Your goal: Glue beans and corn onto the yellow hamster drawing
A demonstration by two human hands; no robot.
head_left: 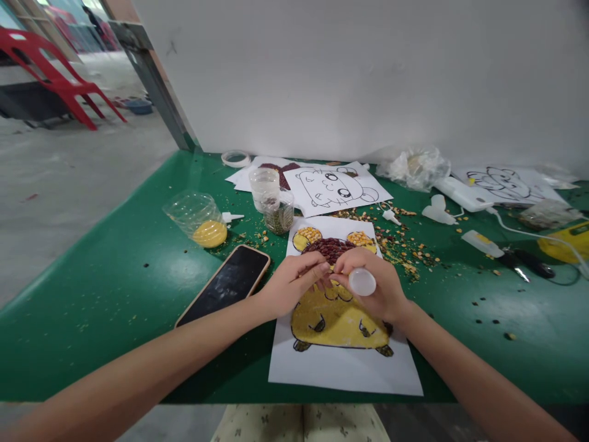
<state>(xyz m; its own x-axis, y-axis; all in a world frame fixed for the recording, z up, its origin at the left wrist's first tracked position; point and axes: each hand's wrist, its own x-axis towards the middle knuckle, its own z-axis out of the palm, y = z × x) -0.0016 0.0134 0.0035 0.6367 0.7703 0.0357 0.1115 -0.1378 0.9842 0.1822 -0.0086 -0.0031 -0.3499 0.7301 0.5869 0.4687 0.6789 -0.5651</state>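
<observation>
Spanning the near edge of the green counter [115, 276] with two bare forearms [184, 347], nearest the camera, above patterned trousers [262, 423]. Gripping what is looking like a small plastic bottle [362, 282] in the right hand [381, 282], pointing its round, whitish end at the viewer and hiding its other end. Bunching the fingers of the left hand [294, 281] against or just beside those of the right, with no telling about anything pinched between them. Hovering both above a white sheet [340, 376] close to the middle of the near edge, showing a yellow animal drawing [340, 334] with dark red beans [331, 248] and corn kernels [308, 234] on its far part. Placing a phone [225, 285] just left, scattering loose seeds [414, 258] right, standing a clear cup [279, 215] toward the far edge. Judging the bottle light, smooth and squeezable, so suiting a hold around its barrel. Expecting thin, bendy paper with perhaps easily dislodged beans, so favouring the bare white margin by the near edge.
</observation>
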